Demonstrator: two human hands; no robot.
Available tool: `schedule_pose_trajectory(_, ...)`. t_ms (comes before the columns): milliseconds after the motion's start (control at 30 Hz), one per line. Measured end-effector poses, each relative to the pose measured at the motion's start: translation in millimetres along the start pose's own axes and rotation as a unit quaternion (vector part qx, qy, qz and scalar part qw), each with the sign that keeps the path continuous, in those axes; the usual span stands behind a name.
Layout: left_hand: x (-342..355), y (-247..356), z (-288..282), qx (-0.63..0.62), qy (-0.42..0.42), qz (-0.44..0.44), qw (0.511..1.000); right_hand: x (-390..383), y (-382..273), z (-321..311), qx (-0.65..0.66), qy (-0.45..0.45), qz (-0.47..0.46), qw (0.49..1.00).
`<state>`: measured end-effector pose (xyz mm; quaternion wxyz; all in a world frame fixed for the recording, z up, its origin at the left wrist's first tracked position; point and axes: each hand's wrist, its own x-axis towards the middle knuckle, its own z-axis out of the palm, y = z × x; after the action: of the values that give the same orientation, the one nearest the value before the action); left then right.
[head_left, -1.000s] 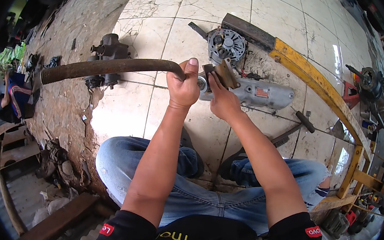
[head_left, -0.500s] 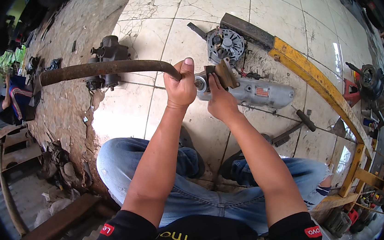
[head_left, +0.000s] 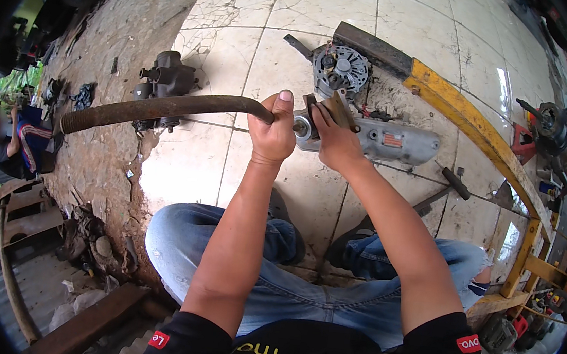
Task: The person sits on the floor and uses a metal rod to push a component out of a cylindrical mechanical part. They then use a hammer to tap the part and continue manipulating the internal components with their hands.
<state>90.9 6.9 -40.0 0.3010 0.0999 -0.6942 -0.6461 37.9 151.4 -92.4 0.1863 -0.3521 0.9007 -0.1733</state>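
My left hand [head_left: 273, 131] is wrapped round the bent end of a long rusty metal bar [head_left: 167, 106], thumb up. The bar runs out to the left and ends in a coarse thread. Just right of that fist is a shiny round metal ring [head_left: 300, 126]; whether it is joined to the bar is hidden. My right hand [head_left: 338, 145] holds a folded brown sheet-like piece [head_left: 337, 112] beside the ring, its fingers laid over it. Beneath, on the tiles, lies a long silver cast-metal cover [head_left: 413, 143].
Beyond the hands lies an alternator [head_left: 340, 70]. Dark cast parts [head_left: 170, 74] stand on the left. A yellow steel frame [head_left: 487, 121] arcs along the right, with a dark-handled tool [head_left: 455, 183] on the tiles nearer me. Another person [head_left: 17, 141] sits at far left.
The view has shifted slightly, moving the scene a little to the right. My right fingers have moved slightly over the brown piece; my left hand keeps its grip on the bar.
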Motion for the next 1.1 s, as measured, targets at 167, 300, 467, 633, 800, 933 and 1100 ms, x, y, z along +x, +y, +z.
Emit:
schedule_pose_trajectory(167,-0.9,2.7,5.4,0.018,0.022,0.013,1.000,37.2,13.9,-13.7,0.009,-0.068,-0.064,0.996)
schedule_pose_trajectory(300,-3.7,-1.6,6.1,0.001,0.040,0.011,0.999,2.4,-9.2,-9.9,0.055,-0.048,-0.045,0.996)
schedule_pose_trajectory(467,-3.2,3.7,12.9,-0.031,0.038,-0.007,0.999,5.9,-5.5,-13.2,0.015,-0.061,0.003,0.998)
schedule_pose_trajectory(633,-0.2,4.0,4.4,-0.018,0.062,-0.016,0.998,-17.5,-17.4,-14.7,0.059,-0.058,-0.060,0.995)
schedule_pose_trajectory(800,2.6,-1.6,0.7,0.003,0.049,0.012,0.999,-11.0,2.7,-12.4,0.146,0.168,-0.124,0.967)
schedule_pose_trajectory(933,1.1,-6.3,-4.3,0.006,0.052,0.003,0.999,-1.3,13.5,-44.9,0.144,0.042,0.064,0.987)
schedule_pose_trajectory(1100,1.1,-7.0,-1.3,-0.005,0.044,0.005,0.999,-0.8,28.9,-19.3,0.079,-0.012,-0.077,0.994)
